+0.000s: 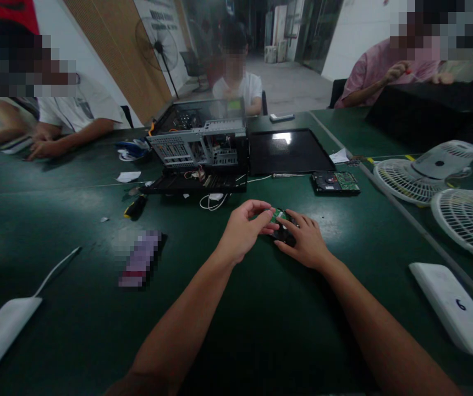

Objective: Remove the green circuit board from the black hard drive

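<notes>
Both my hands meet over a small black part with a green circuit board (281,216) lying on the dark green table (261,319). My left hand (245,228) curls its fingers onto the part's left edge. My right hand (304,239) covers its right side, fingers bent down on it. Most of the part is hidden beneath them. Beyond my hands stands an opened computer case (199,140) with loose white cables (212,201) in front of it.
A black side panel (288,151), a hard drive (335,182) and a screwdriver (135,207) lie near the case. Two white fan grilles (467,220) sit at the right. White devices (455,308) lie at both near corners. Several people sit around the table.
</notes>
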Available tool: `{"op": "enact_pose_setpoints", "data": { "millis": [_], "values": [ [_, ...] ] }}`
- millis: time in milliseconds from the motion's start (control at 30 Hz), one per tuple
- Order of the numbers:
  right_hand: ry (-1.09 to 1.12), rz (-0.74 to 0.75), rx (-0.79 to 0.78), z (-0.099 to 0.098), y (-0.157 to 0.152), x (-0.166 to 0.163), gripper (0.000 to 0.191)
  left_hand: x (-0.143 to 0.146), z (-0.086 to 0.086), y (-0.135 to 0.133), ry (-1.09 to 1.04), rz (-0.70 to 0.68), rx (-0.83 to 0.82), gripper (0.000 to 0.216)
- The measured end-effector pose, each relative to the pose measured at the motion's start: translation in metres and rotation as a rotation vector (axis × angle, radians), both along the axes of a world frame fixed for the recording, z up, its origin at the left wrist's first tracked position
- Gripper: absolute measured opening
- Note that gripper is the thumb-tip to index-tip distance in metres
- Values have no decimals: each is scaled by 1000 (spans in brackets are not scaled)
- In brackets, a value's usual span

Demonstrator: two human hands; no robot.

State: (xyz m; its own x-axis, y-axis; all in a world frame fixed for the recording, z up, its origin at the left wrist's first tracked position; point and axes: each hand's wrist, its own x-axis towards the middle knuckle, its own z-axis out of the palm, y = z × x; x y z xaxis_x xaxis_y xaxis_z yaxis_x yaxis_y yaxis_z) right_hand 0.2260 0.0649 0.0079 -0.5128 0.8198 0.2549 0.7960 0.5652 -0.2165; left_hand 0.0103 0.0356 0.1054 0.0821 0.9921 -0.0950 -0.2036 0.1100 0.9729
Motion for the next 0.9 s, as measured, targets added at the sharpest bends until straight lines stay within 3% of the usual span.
{"op": "enact_pose_setpoints", "data": {
  "millis": [533,700,900],
  "values": [
    [5,-4,10,0,-1,-1,63,-1,-1,0,-214,-162,-92,22],
    [10,-1,6,-1,-1,0,63,-1,-3,2,-274,-141,-89,13],
    [4,-5,9,-2,-1,0,63,-1,-7,3,-248,-136,-77,17]
  ]
}}
